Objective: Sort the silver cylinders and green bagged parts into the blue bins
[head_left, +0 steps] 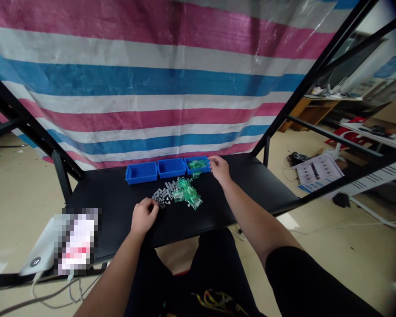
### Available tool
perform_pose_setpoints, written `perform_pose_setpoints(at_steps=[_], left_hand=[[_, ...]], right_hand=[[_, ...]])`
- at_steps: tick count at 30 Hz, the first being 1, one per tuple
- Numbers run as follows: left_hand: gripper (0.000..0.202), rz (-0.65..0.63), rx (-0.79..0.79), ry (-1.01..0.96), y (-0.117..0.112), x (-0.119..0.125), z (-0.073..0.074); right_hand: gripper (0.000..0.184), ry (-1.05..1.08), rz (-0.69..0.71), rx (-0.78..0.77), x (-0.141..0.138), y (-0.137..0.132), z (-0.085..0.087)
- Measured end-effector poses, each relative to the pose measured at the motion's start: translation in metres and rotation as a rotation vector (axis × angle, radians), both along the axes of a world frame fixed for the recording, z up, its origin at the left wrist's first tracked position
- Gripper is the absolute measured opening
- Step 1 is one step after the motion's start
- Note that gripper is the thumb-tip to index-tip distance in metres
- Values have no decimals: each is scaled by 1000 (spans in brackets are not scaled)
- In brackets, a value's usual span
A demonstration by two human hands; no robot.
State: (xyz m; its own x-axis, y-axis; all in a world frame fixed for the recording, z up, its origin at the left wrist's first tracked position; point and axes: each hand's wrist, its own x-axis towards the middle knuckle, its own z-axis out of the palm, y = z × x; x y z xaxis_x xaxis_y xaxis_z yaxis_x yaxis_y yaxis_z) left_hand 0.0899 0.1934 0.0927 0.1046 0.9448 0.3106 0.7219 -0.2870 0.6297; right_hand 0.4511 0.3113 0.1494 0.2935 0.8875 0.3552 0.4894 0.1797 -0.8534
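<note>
My left hand (145, 215) rests at the left edge of a loose heap of small grey cylindrical parts (167, 189). Its fingers are curled in, and what they hold, if anything, is hidden. At the right end of the right-hand blue bin (198, 170) is my right hand (220, 168), its fingers closed at the bin's edge. Inside that bin lie several green clear packets (196, 164). More green packets (187, 192) are piled on the table against the grey parts, and one lies just in front of the bin.
Two more blue bins, a left one (141, 172) and a middle one (171, 167), stand in the same row on the black table (119, 200). A striped sheet (171, 83) hangs behind. A white device (41, 246) with cables and a blurred-out object sit at the left front.
</note>
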Motion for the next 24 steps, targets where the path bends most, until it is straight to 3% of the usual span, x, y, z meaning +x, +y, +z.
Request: perform_pose_setpoints(at_steps=[2, 4, 7, 11, 16, 19, 24], left_hand=[[24, 1, 6, -1, 0, 0, 0], [25, 3, 5, -1, 0, 0, 0], [24, -4, -5, 2, -1, 1, 1], [25, 0, -2, 1, -1, 1, 2], [24, -2, -2, -7, -1, 0, 2], [25, 0, -1, -5, -1, 1, 2], [25, 3, -1, -1, -1, 1, 2]], right_hand=[[20, -203, -24, -52, 0, 3, -1], [17, -363, 53, -205, -2, 1, -8], [38, -494, 153, -383, -11, -6, -24], [56, -617, 135, -390, -25, -13, -39], [36, -605, 192, -421, -26, -7, -39], [18, -456, 262, -332, -19, -1, -27], [23, -297, 177, -37, -15, 22, 1]])
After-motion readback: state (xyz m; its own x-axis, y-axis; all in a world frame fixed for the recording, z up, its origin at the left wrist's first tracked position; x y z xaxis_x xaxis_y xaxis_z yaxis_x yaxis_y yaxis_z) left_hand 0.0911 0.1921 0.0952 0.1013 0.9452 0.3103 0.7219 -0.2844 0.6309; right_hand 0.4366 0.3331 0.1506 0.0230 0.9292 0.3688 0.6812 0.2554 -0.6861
